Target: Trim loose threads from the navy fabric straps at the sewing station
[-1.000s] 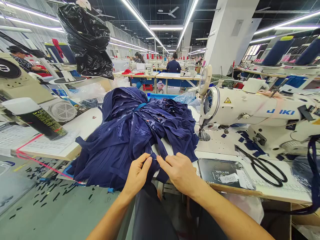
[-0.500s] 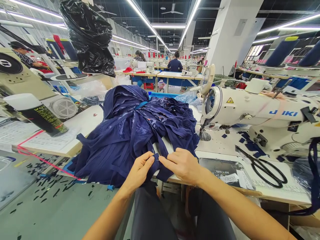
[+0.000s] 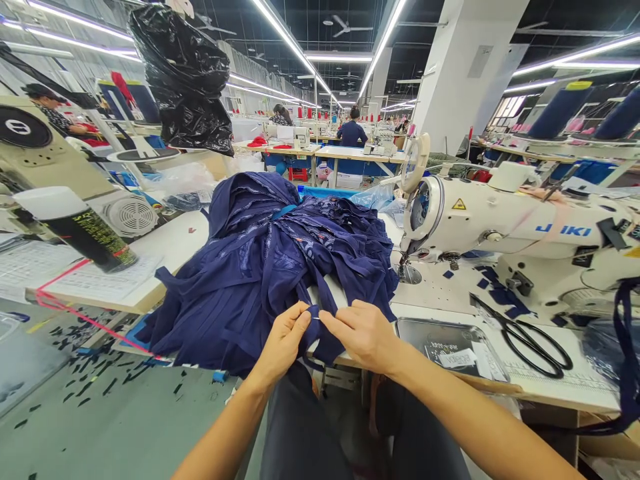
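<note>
A large bundle of navy garments (image 3: 240, 280), with lace parts and long straps, is gathered by a blue tie (image 3: 284, 212) on the table before me. At its near edge, my left hand (image 3: 286, 333) pinches the end of a navy strap (image 3: 313, 312) between thumb and fingers. Close beside it, my right hand (image 3: 361, 337) is closed, its fingertips at the same strap. A small pale sliver shows between the two hands; whether it is thread or a fingernail I cannot tell. What lies inside the right fingers is hidden.
A white sewing machine (image 3: 500, 207) stands at the right, with navy scraps (image 3: 503, 297) around it. Black scissors (image 3: 530, 343) and a metal tray (image 3: 450, 340) lie in front. At left are a spray can (image 3: 80, 230) and a pink cord (image 3: 95, 313). Other people sit farther back.
Both hands stay almost in place at the strap, with only a slight shift of the fingers. The view has moved a little; the bundle lies as before.
</note>
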`<move>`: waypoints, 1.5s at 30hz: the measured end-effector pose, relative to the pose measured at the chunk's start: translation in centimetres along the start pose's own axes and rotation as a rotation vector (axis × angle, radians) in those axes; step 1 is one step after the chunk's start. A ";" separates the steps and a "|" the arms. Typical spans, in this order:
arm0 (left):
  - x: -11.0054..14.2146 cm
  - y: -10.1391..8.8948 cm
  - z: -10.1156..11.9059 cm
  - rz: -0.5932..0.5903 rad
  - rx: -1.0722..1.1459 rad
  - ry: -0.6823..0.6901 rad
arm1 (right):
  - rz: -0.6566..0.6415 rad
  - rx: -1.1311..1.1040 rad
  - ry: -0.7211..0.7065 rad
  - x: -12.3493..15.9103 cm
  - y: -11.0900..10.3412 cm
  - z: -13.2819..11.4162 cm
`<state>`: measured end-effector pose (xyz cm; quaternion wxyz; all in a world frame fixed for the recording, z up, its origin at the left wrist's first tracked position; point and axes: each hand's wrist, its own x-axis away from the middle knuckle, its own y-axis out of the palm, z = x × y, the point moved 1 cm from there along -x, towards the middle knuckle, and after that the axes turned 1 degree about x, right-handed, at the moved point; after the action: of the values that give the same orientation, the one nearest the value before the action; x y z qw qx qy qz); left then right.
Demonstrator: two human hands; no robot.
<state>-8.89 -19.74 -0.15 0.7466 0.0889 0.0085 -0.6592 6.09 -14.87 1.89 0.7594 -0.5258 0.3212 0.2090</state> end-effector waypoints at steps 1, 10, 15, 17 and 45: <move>0.0 -0.1 -0.2 -0.013 0.009 -0.004 | 0.006 -0.018 -0.012 0.0 0.0 0.1; -0.1 -0.5 -1.3 -0.018 0.095 -0.045 | -0.037 -0.031 0.009 -0.1 0.0 0.1; 0.1 -0.6 -1.4 0.000 0.098 -0.035 | -0.068 0.023 -0.047 -0.3 -0.2 0.1; 0.1 -0.6 -1.4 -0.005 0.097 -0.024 | -0.073 0.030 -0.061 -0.4 -0.3 0.2; 0.3 -0.2 -1.2 0.015 0.033 0.097 | 0.143 -0.616 0.403 0.0 0.4 -0.8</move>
<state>-8.88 -19.89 -1.38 0.7488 0.1334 0.0331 -0.6484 5.61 -15.50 1.39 0.4705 -0.7366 0.4220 0.2408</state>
